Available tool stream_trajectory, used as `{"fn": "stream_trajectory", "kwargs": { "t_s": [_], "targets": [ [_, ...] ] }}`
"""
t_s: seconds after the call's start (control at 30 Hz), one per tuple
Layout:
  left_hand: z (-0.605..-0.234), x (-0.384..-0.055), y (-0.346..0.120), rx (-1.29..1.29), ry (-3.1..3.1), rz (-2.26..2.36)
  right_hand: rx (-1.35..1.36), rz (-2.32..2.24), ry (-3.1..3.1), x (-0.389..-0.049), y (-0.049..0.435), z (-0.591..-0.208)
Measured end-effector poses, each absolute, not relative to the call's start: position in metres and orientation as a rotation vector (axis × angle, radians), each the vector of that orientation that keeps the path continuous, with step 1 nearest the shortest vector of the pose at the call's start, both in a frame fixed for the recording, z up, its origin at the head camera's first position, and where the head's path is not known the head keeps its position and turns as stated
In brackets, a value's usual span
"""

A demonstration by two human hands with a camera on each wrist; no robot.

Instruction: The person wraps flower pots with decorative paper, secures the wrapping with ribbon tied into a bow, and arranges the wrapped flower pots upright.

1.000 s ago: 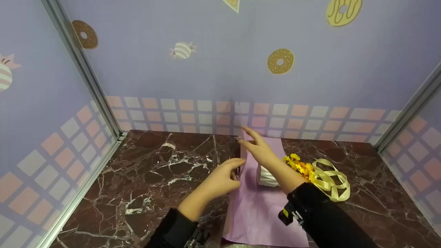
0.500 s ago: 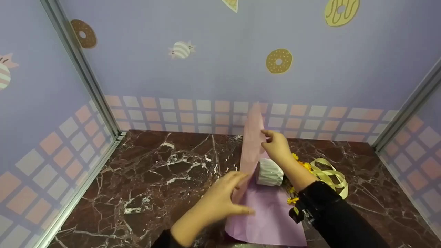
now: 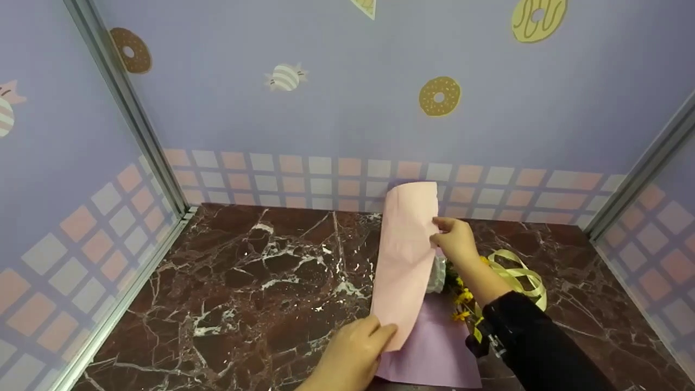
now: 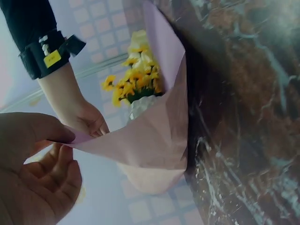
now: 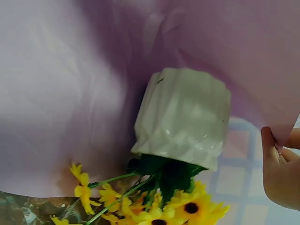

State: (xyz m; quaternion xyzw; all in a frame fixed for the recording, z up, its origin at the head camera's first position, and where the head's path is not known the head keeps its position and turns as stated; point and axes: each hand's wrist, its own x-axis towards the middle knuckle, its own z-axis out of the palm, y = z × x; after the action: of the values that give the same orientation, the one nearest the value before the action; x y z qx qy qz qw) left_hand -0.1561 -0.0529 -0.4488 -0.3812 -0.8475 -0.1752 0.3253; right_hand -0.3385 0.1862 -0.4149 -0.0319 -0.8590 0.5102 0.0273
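A wrapping sheet, lilac inside and pale pink outside [image 3: 404, 255], is folded up from its left side over a white ribbed flowerpot [image 5: 185, 117]. The pot lies on its side on the lilac part [image 3: 440, 347]. Yellow artificial flowers [image 5: 187, 206] stick out of its mouth towards the right. My left hand [image 3: 355, 347] pinches the near corner of the raised flap between thumb and fingers. Farther back, my right hand [image 3: 456, 239] pinches the flap's edge. In the head view the flap hides most of the pot.
A loosely looped pale yellow ribbon [image 3: 518, 271] lies right of the flowers, partly behind the right forearm. The dark red marble tabletop [image 3: 260, 293] spreads on both sides. A lilac patterned wall [image 3: 326, 119] closes off the back, with side panels left and right.
Both hands have taken hold of the sheet's left edge and lifted it. The flap has swung right, over the pot, showing its pink side. The right hand has moved right and towards me.
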Motion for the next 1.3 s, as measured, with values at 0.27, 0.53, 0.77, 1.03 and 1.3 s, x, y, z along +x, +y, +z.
{"fn": "stream_trajectory", "kwargs": {
  "t_s": [0.27,0.53,0.77,1.03,1.3],
  "targets": [
    [-0.466,-0.156,-0.037,-1.097,-2.002,-0.188,-0.155,1.656,-2.637,-0.341,0.197,-0.425],
    [-0.476,-0.158,-0.015,-1.1,-1.874,-0.066,-0.153,1.615,-2.69,-0.347,0.21,-0.433],
    [-0.486,-0.153,0.004,-1.114,-1.9,-0.031,-0.089,1.44,-2.776,-0.352,0.214,-0.437],
    [-0.498,-0.153,0.011,-1.096,-1.949,-0.047,-0.061,1.414,-2.788,-0.354,0.212,-0.438],
    [-0.499,-0.163,-0.019,-0.672,-2.17,0.069,-0.068,1.442,-2.788,-0.356,0.218,-0.434]
  ]
}}
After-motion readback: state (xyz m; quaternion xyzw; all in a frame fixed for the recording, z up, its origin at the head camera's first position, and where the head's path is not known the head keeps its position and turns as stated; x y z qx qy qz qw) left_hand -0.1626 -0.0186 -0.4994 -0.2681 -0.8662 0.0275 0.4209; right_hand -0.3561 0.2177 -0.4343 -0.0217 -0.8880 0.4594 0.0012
